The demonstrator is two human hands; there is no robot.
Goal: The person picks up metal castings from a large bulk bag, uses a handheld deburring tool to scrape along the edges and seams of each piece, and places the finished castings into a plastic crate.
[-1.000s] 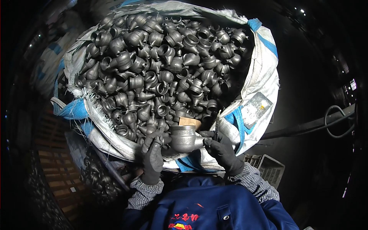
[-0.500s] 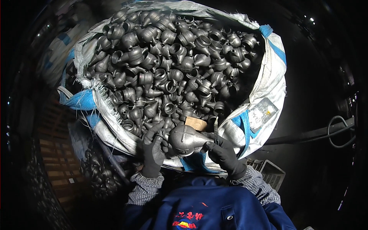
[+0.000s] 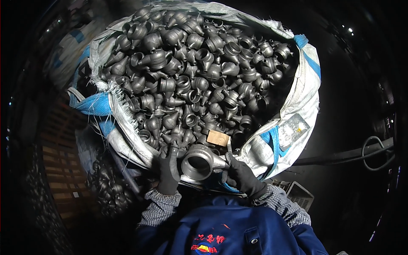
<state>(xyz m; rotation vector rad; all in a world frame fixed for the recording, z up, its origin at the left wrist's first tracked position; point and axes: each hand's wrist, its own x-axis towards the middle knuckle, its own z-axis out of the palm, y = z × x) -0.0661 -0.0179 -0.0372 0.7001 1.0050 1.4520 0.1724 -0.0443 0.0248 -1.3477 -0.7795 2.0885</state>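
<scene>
A grey metal casting (image 3: 207,150), round-bodied with a wide open mouth and a narrow neck, is held before me at the near rim of the bag. My right hand (image 3: 244,177) is closed on its neck at the right. A thin pale-tipped stick (image 3: 230,145) rises from the same fingers; its kind I cannot make out. My left hand (image 3: 169,171) is beside the casting's mouth, its thumb raised and fingers apart; whether it touches the rim is unclear. Both hands wear dark gloves. The mouth of the casting faces up toward me.
A large white woven bag (image 3: 301,91) with blue straps is heaped with similar castings (image 3: 193,83). A piece of brown cardboard (image 3: 218,138) lies on the heap's near edge. At the lower right is a grey plastic crate (image 3: 300,194); more castings (image 3: 111,189) lie at the lower left.
The casting has been turned so its open mouth faces me, where its closed rounded side showed before. My left hand's fingers have opened from around it. The stick has shifted slightly left.
</scene>
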